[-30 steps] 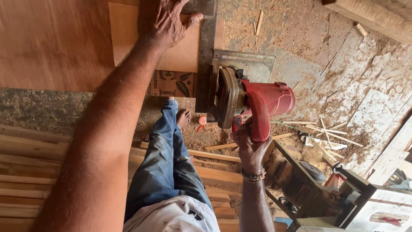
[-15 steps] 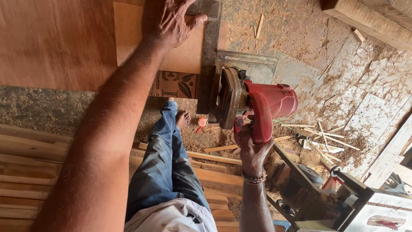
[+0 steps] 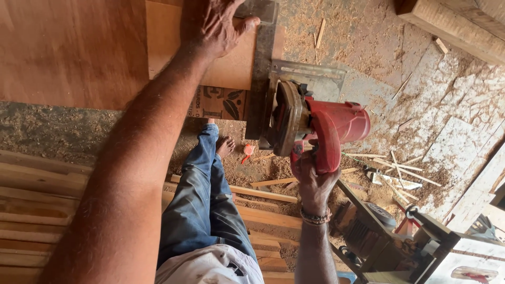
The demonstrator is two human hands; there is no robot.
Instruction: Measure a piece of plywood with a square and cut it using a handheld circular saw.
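Observation:
My right hand (image 3: pixel 311 176) grips the handle of a red circular saw (image 3: pixel 315 123), whose metal base plate (image 3: pixel 307 73) rests on the sawdust-covered bench. My left hand (image 3: pixel 213 23) lies flat, fingers spread, on a small plywood panel (image 3: pixel 231 66) and touches a grey metal straightedge (image 3: pixel 263 63) that runs along the panel's right edge, just left of the saw blade. The blade's teeth are hidden behind the guard.
A large brown plywood sheet (image 3: pixel 68 52) lies to the left. Below the bench are my jeans-clad leg and bare foot (image 3: pixel 225 144), wood offcuts (image 3: pixel 268 194), stacked planks (image 3: pixel 37 210) and a machine (image 3: pixel 389 236) at lower right. A timber beam (image 3: pixel 452 29) lies at upper right.
The saw and my right hand have moved slightly forward along the straightedge. My left hand stays pressed on the panel.

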